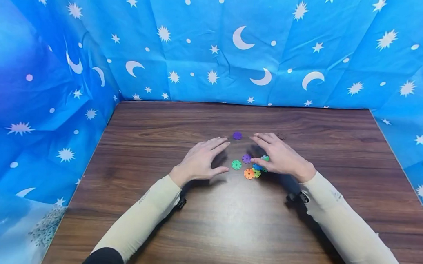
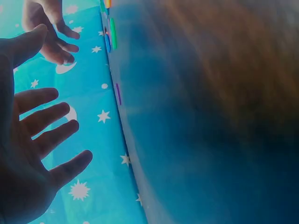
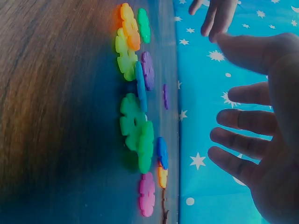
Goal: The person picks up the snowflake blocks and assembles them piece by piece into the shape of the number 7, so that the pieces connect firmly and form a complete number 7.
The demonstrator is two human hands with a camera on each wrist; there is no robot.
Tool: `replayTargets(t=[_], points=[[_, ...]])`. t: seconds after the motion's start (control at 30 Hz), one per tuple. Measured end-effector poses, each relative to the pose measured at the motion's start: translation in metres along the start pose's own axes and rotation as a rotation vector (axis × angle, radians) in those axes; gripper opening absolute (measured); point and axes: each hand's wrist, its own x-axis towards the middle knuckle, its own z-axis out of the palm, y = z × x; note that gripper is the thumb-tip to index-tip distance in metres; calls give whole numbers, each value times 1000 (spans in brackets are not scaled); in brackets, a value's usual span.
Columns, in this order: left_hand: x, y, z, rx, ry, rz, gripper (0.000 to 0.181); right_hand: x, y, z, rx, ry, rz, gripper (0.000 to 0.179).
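Observation:
Both hands are held over the table with fingers spread, and neither grips anything. The left hand (image 1: 203,160) is left of a green notched plastic disc (image 1: 236,165). Around the thumb of the right hand (image 1: 283,156) lies a loose group of discs: purple (image 1: 246,158), orange (image 1: 249,174), yellow-green (image 1: 257,173) and blue (image 1: 256,167). Farther back, a single purple disc (image 1: 237,136) lies between the two hands' fingertips. The right wrist view also shows a pink disc (image 3: 146,194) and another blue disc (image 3: 162,151), hidden by the right hand in the head view.
The brown wood-grain table (image 1: 204,238) runs back to a blue curtain (image 1: 204,21) with white stars and moons. Beyond the right hand lies a dark brown disc (image 1: 281,135). A small dark device (image 1: 297,197) is strapped at the right wrist.

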Motion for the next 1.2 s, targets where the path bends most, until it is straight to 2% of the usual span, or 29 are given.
replayTargets(t=[0.27, 0.6, 0.9, 1.2], points=[[3, 10, 9, -63, -51, -52, 76, 3, -3, 12, 30, -65, 33, 61], [13, 16, 10, -154, -90, -21, 68, 10, -2, 23, 28, -72, -7, 42], [26, 22, 15, -146, -150, -25, 55, 12, -1, 30, 30, -82, -13, 40], [37, 27, 18, -114, -204, -41, 53, 14, -3, 29, 37, -105, 9, 39]])
